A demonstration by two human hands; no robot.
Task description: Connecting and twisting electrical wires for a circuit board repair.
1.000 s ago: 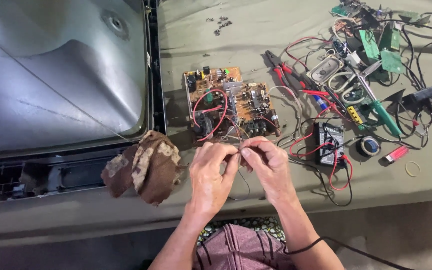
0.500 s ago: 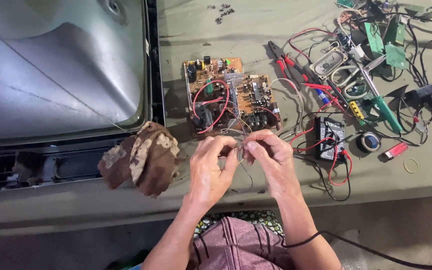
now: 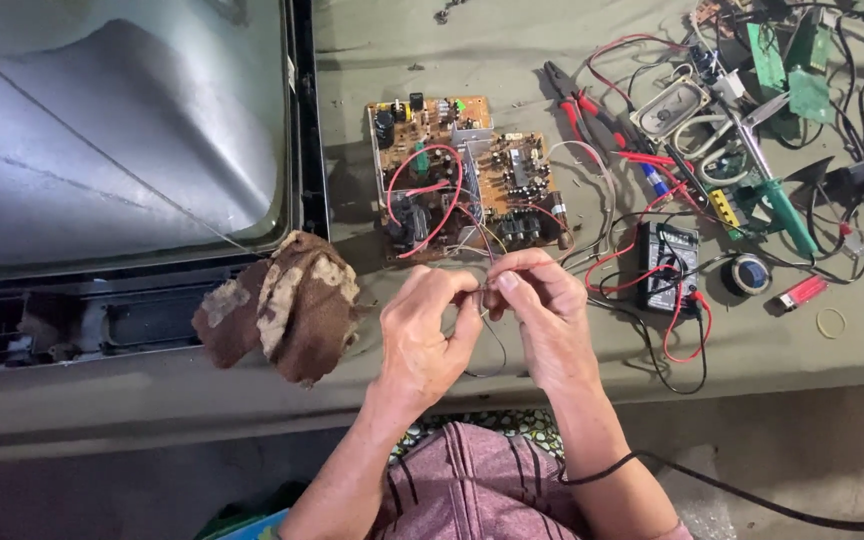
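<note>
The left hand (image 3: 424, 335) and the right hand (image 3: 542, 315) meet fingertip to fingertip over the near edge of the table (image 3: 552, 40). Both pinch the same thin dark wire (image 3: 497, 350): the left thumb and forefinger close on it from one side, the right thumb and forefinger from the other, with the rest of the wire looping down below the two hands. Just beyond the fingertips lies a brown circuit board (image 3: 467, 175) with red leads curling across it. To the left of the left hand sits a crumpled brown rag (image 3: 287, 305), resting against the frame of a big grey television screen (image 3: 112, 130). To the right of the right hand lies a black multimeter (image 3: 667, 265) with red and black leads, and farther off red-handled pliers (image 3: 582, 105).
</note>
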